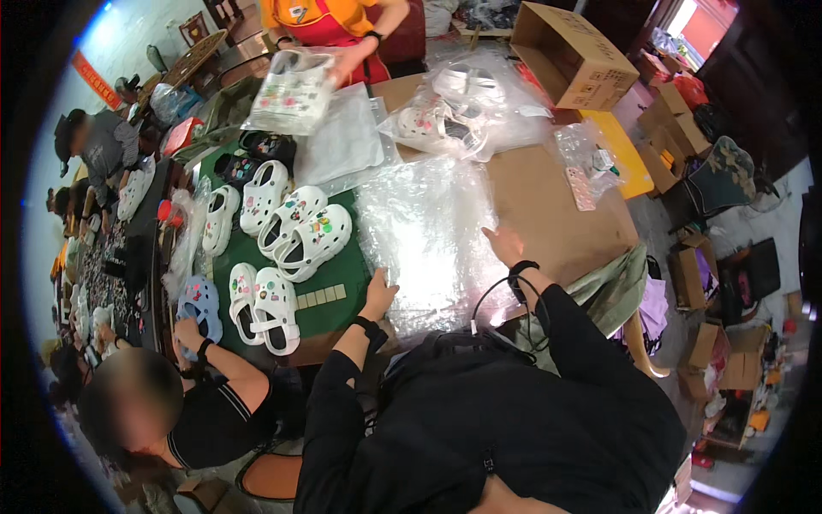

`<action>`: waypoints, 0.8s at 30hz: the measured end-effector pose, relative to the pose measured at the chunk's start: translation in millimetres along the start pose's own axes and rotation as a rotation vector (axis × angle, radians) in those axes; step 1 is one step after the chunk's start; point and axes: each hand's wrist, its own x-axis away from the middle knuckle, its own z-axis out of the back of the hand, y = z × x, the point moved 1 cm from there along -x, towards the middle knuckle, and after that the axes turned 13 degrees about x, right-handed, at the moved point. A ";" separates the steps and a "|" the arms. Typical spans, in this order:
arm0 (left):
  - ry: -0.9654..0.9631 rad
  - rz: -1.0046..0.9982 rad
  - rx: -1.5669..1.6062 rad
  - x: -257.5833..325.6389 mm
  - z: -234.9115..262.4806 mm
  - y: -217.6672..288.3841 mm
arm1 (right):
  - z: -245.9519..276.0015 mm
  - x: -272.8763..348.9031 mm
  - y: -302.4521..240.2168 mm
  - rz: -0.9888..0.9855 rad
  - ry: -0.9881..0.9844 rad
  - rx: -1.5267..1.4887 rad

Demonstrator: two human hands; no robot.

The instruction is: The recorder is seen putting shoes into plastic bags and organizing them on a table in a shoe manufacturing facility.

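A stack of clear plastic bags (pixel 419 214) lies flat in front of me, shiny with glare. My left hand (pixel 379 298) is at its lower left edge, fingers apart, with nothing visible in them. At the right edge of the stack is my right hand (pixel 507 246), thumb and fingers spread, nothing gripped. Whether either hand presses on the plastic is hard to make out. Left of the stack, several white clogs with colourful charms (pixel 315 242) stand on a green mat (pixel 334 283). Bagged white clogs (pixel 445 120) lie beyond the stack.
Across the table a person in a red apron (pixel 342 38) holds a bagged pair of clogs (pixel 295 90). At left, a co-worker's hand (pixel 187 332) touches a blue clog (pixel 202 300). A cardboard box (pixel 578 56) stands at the far right; a patterned phone-like object (pixel 580 188) lies nearer.
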 end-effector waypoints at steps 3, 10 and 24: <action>0.064 0.000 0.009 8.0 3.0 0.7 | 13.5 16.7 -25.3 -0.090 -0.083 -0.015; 0.067 0.059 -0.135 20.3 2.2 20.8 | 28.8 70.3 -43.3 0.561 0.390 0.001; -0.172 -0.469 -1.104 65.4 -44.0 6.5 | -46.3 117.6 -44.4 0.773 -0.184 0.424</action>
